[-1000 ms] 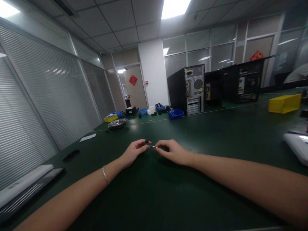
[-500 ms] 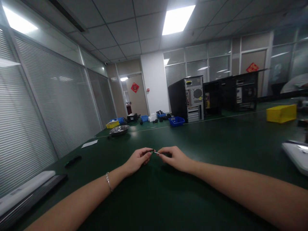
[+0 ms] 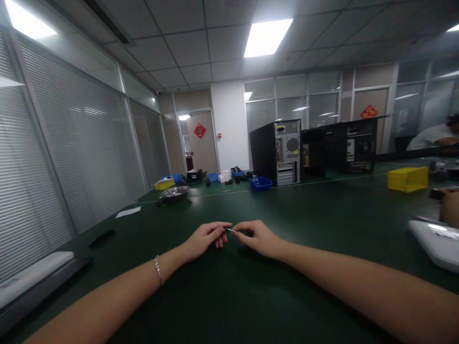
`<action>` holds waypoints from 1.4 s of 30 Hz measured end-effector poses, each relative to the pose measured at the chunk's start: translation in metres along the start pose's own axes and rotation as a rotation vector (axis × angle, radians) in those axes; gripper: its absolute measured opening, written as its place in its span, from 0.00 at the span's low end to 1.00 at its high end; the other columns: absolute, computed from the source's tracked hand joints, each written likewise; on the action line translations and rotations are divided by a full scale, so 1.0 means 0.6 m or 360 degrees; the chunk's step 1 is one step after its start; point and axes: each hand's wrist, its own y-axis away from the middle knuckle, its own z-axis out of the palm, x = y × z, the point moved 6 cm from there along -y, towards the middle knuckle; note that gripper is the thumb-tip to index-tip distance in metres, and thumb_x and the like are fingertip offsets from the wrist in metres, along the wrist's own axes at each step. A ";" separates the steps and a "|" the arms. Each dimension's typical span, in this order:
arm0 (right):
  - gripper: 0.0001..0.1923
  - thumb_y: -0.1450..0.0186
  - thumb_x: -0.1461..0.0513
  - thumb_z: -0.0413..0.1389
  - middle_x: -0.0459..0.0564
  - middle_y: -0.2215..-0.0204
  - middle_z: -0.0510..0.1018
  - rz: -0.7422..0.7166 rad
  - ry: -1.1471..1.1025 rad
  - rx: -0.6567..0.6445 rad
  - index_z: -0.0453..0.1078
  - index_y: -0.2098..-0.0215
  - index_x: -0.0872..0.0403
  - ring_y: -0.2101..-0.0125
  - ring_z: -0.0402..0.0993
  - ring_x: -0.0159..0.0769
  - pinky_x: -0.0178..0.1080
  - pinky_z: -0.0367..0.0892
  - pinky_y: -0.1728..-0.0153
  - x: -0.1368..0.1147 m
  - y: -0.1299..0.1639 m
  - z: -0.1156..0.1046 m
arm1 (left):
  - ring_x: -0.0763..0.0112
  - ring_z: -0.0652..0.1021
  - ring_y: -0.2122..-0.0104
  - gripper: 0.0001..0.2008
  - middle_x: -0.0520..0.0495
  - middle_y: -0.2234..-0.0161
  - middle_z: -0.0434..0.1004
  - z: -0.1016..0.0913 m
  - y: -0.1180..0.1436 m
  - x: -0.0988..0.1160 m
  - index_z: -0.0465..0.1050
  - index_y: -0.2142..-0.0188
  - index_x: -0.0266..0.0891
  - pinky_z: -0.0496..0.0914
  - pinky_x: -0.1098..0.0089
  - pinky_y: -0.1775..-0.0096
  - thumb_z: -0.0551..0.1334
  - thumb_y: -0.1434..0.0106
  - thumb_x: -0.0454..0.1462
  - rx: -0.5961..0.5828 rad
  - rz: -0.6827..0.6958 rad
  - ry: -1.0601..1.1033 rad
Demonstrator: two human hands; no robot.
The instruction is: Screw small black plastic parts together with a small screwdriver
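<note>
A slim metal rod (image 3: 231,231) between your hands, above the green table (image 3: 229,296).
Your right hand (image 3: 260,238) pinches the rod; your left hand (image 3: 207,240) grips a small, mostly hidden piece (image 3: 225,230) at its far end. Any writing on the red door sign (image 3: 200,131) or the computer case (image 3: 264,150) is too small to read.

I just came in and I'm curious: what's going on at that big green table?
Someone's right hand pinches a thin shiny rod close to their left hand, above the green table. The left hand seems to hold something tiny too, but it's too small to name. Farther back, a blue tray sits near a black computer case.
</note>
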 end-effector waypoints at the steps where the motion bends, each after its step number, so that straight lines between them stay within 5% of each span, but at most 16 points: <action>1: 0.14 0.36 0.58 0.48 0.48 0.68 0.76 -0.0011 0.0009 0.0001 0.73 0.61 0.56 0.69 0.69 0.33 0.33 0.63 0.68 0.000 0.000 0.000 | 0.73 0.70 0.73 0.22 0.45 0.69 0.71 -0.001 0.000 -0.001 0.66 0.49 0.34 0.63 0.70 0.68 0.54 0.38 0.46 -0.0002 -0.0023 0.0011; 14: 0.14 0.36 0.60 0.50 0.49 0.65 0.77 -0.0053 0.0048 -0.0052 0.72 0.57 0.57 0.67 0.71 0.33 0.34 0.64 0.64 0.003 0.003 0.003 | 0.73 0.68 0.72 0.21 0.44 0.69 0.70 -0.001 -0.002 -0.019 0.69 0.51 0.33 0.61 0.71 0.68 0.57 0.40 0.44 -0.0118 -0.0137 0.0348; 30: 0.14 0.36 0.59 0.49 0.49 0.65 0.76 -0.0019 0.0140 0.0053 0.71 0.57 0.57 0.67 0.70 0.33 0.34 0.63 0.66 0.007 0.002 0.002 | 0.74 0.69 0.72 0.17 0.46 0.68 0.67 -0.016 -0.014 -0.036 0.68 0.54 0.33 0.62 0.71 0.68 0.56 0.38 0.41 0.0014 -0.0097 0.0399; 34: 0.15 0.36 0.58 0.48 0.49 0.67 0.76 0.0024 0.0173 0.0065 0.71 0.57 0.57 0.70 0.69 0.32 0.33 0.61 0.69 0.010 0.003 -0.001 | 0.71 0.69 0.70 0.19 0.45 0.67 0.69 -0.013 -0.009 -0.026 0.67 0.51 0.34 0.63 0.70 0.67 0.53 0.37 0.42 -0.0006 -0.0029 0.0144; 42: 0.15 0.36 0.58 0.48 0.48 0.69 0.76 0.0024 0.0133 0.0143 0.72 0.60 0.57 0.71 0.68 0.32 0.33 0.60 0.70 0.016 0.002 -0.006 | 0.61 0.67 0.51 0.17 0.45 0.52 0.69 0.014 0.009 0.010 0.68 0.50 0.41 0.59 0.63 0.49 0.57 0.39 0.39 -0.0207 0.0202 -0.0722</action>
